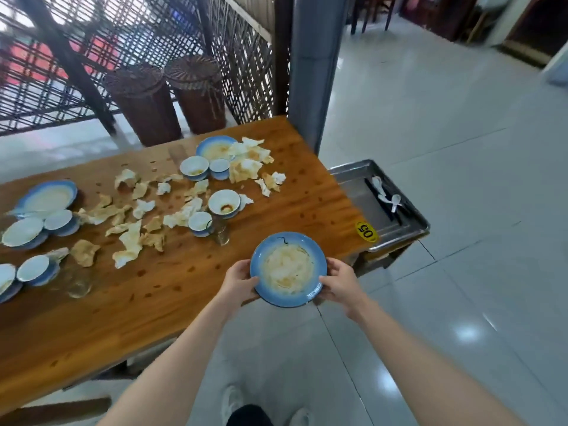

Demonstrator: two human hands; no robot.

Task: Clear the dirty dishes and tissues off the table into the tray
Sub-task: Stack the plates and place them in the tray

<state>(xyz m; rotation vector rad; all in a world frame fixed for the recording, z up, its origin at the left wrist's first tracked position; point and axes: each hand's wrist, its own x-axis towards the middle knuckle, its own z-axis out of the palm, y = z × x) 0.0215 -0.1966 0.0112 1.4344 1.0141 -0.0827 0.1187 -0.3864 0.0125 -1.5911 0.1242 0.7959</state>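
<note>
Fingers point(246, 267) of both hands are curled round the rim of a dirty blue plate point(288, 269): left hand point(238, 282) on its left edge, right hand point(339, 284) on its right edge. The plate is held roughly level in the air over the near edge of the wooden surface point(184, 287), near the corner with the yellow "05" sticker point(365, 232). It has sauce smears inside.

The steel tray point(353, 170) sits just past that end of the surface, lower, apart from the plate. It holds white spoons point(395, 201) and dark chopsticks point(381, 195).

Still on the surface:
- crumpled tissues point(132, 238), scattered mid-table
- a bowl point(224, 202), with a small cup point(199, 222) and a glass point(222, 233) beside it
- a far plate point(215, 147)
- stacked plates at the left end point(46, 198)

Two wicker stools point(144, 103) stand behind, against the lattice screen.
</note>
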